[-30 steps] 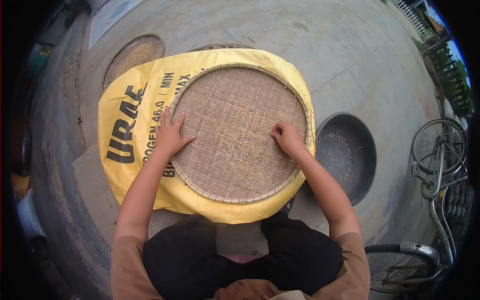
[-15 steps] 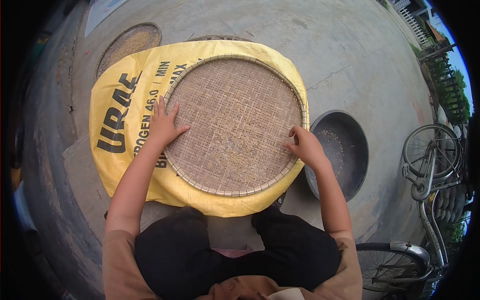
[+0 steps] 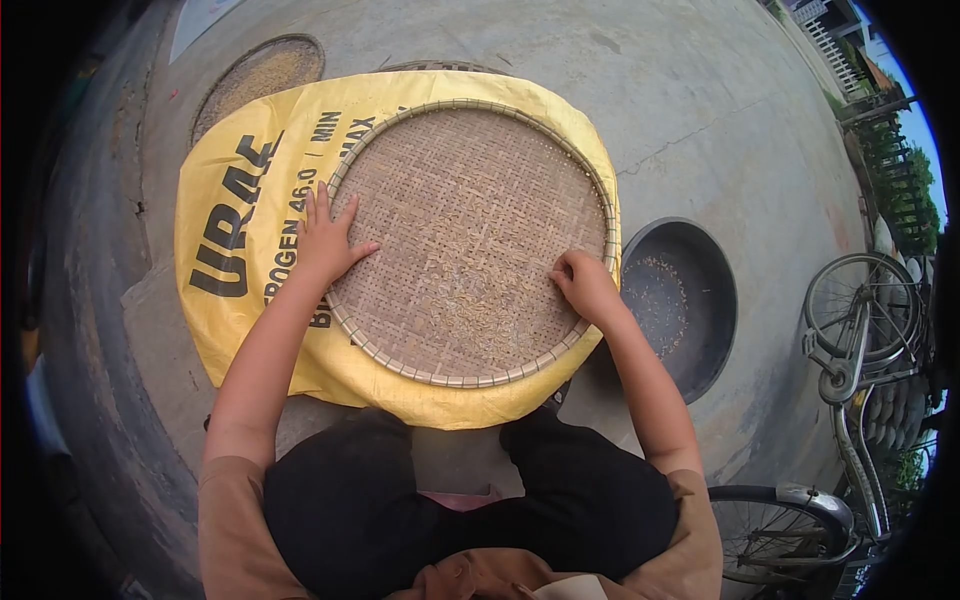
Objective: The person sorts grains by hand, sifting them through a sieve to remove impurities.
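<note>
A round woven bamboo tray [image 3: 430, 170] lies flat in front of me, with light brown grains [image 3: 478, 300] scattered thinly over its middle and near side. My left hand [image 3: 330, 243] rests across the tray's left rim, fingers spread and thumb over the weave. Over the right part of the tray is my right hand [image 3: 590, 290], its thumb and forefinger pinched together near the grains. Anything between those fingertips is too small to make out. Under the tray is a yellow printed sack [image 3: 235, 190].
To the right stands a dark basin [image 3: 715, 330] with some grains inside. Another round tray [image 3: 262, 80] holding grain lies at the far left. A third woven rim [image 3: 445, 66] shows behind the sack. Bicycles [image 3: 850, 310] stand on the concrete at the right.
My right hand has moved left, inward over the tray from near its right rim, with fingertips now closer together. My left hand stays at the left rim.
</note>
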{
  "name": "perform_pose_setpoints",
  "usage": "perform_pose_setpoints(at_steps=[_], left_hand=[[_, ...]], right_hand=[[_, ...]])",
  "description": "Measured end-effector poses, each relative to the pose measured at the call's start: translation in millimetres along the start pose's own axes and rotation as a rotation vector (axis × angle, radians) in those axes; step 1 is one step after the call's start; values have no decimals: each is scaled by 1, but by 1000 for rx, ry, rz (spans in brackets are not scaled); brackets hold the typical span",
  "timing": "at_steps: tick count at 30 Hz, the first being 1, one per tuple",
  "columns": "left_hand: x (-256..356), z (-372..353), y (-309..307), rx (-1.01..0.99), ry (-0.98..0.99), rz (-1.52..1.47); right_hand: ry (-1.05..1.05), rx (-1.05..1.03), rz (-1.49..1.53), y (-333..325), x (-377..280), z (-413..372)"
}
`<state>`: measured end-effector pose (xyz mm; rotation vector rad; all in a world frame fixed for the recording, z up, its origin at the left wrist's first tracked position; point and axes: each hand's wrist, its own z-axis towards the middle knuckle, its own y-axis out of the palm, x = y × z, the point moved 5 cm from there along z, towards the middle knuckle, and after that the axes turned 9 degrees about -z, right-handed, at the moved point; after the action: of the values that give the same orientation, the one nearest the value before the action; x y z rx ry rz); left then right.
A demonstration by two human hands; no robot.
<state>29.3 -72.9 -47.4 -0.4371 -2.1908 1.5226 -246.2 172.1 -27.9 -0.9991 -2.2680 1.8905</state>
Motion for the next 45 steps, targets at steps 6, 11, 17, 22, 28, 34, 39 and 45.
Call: perform_pose_setpoints(at_steps=[6,11,17,22,28,34,39,45], left_hand=[[-4,2,4,20,14,-1],[0,0,1,41,32,13],[2,-1,-2,23,25,-13],[1,0,-1,26,33,-15],[-4,4,6,53,59,-25],[-2,2,4,8,1,38],[-2,3,5,-4,-11,50],[-3,3,5,-7,-7,44]], right_hand=[[-120,58,-108,-4,2,2],[-192,36,-150,4,-1,8],[-174,21,-139,4,9,16],[-176,-19,-147,0,6,18],[-84,53,-41,-21,7,14],[-94,-37,-78,-9,6,13],[-114,-5,-153,2,7,15],[-98,64,-115,-1,6,13]])
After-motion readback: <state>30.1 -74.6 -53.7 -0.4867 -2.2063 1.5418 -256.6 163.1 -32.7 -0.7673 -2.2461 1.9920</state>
